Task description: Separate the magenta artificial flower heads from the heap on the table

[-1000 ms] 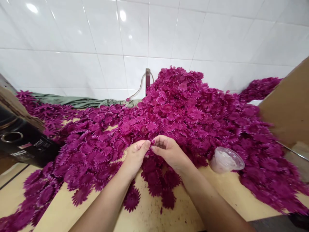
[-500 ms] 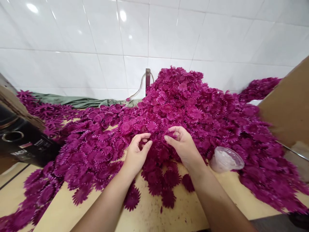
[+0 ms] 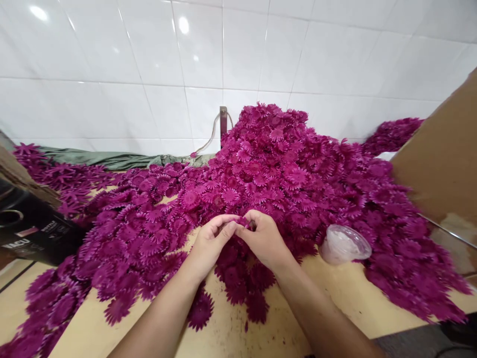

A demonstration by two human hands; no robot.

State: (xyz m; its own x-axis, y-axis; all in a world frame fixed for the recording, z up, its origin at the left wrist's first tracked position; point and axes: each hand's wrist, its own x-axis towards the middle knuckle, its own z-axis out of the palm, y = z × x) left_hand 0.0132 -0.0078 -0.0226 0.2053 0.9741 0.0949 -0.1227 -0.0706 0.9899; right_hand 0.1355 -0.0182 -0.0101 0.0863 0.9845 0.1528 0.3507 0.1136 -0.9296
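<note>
A big heap of magenta fabric flower heads point(image 3: 283, 164) covers the pale wooden table point(image 3: 93, 333) and rises against the tiled wall. My left hand point(image 3: 210, 243) and my right hand point(image 3: 263, 238) meet at the near foot of the heap, fingertips pinched together on a small magenta flower piece point(image 3: 243, 222). Most of that piece is hidden by my fingers. Loose flower heads point(image 3: 238, 291) lie flat on the table just under my wrists.
A clear plastic cup point(image 3: 345, 243) lies on its side right of my right hand. A brown cardboard box wall point(image 3: 439, 159) stands at the right edge. A black box point(image 3: 33, 233) sits at the left. Green cloth point(image 3: 112, 159) runs along the wall.
Half a second ago my hands were apart with fingers spread over the heap. Now they have come together again, pinching a flower piece between the fingertips. The view shifted slightly.
</note>
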